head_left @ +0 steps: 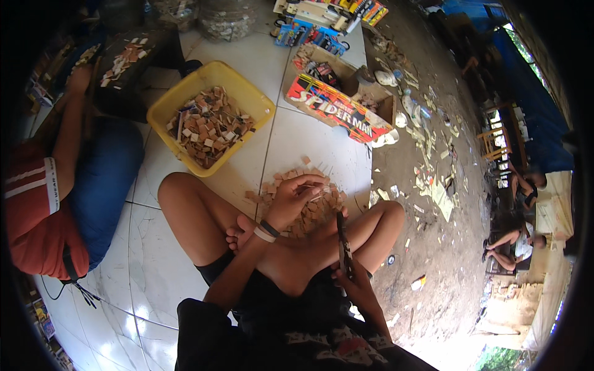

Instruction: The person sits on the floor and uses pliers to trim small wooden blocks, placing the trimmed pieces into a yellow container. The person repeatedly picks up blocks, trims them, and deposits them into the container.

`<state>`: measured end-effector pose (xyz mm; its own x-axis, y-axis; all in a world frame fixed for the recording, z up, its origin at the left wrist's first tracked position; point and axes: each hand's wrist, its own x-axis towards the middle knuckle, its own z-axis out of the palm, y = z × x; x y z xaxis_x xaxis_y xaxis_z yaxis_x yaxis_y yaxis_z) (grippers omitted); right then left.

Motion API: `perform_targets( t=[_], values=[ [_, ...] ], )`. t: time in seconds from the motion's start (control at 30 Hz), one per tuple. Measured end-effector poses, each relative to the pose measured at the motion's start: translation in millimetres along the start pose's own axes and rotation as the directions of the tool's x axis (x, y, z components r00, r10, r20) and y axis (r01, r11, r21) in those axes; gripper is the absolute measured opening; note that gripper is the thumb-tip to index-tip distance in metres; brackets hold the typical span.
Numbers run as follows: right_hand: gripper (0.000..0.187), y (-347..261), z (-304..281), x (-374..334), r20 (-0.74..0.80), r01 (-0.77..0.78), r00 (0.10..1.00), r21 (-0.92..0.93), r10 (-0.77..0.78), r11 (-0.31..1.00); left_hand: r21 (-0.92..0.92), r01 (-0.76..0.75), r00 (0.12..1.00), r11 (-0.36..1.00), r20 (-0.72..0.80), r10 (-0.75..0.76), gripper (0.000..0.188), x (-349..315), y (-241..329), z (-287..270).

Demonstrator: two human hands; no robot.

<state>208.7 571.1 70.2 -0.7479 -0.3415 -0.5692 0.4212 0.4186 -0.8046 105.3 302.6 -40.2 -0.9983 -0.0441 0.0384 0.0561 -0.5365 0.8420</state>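
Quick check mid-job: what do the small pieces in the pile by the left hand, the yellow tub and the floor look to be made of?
Small pieces: probably wood, matt tan and brown, flat cut blocks; cardboard can't be ruled out. Yellow tub: looks like moulded plastic, smooth, uniform colour, rounded rim. Floor: glazed white tiles, likely ceramic, with grout lines and glare. The left hand rests on the pile.

At the frame's centre my left hand rests on tan and pale brown wood chips; my wrist bands are black and white. My right hand grips a dark blade. Upper left sits a yellow tub on glossy white tiles. My shorts are black.
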Motion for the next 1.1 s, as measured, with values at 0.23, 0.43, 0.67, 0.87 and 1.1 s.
perform_targets(
  t=[0.23,0.43,0.67,0.87,1.1],
  values=[
    [0.070,6,9,-17,-0.188,0.046,0.978,-0.213,-0.087,0.976,0.181,0.000,0.997,0.983,0.070,-0.012,0.036,-11,1,24],
    [0.073,-10,15,-21,-0.148,0.113,0.976,-0.286,-0.160,0.952,0.475,-0.116,0.989,0.872,-0.022,0.144,0.029,-16,-4,32],
    [0.075,-16,24,-10,-0.103,0.110,0.985,-0.268,-0.142,0.957,0.627,-0.169,0.982,0.761,0.043,0.183,0.020,-21,7,32],
    [0.074,-18,24,-5,-0.110,0.083,0.987,-0.282,-0.118,0.956,0.649,-0.145,0.985,0.747,0.022,0.172,0.013,-25,9,40],
    [0.073,-12,25,-1,-0.100,0.083,0.989,-0.222,-0.108,0.972,0.677,-0.164,0.981,0.717,0.036,0.191,0.015,-26,4,40]
  ],
)
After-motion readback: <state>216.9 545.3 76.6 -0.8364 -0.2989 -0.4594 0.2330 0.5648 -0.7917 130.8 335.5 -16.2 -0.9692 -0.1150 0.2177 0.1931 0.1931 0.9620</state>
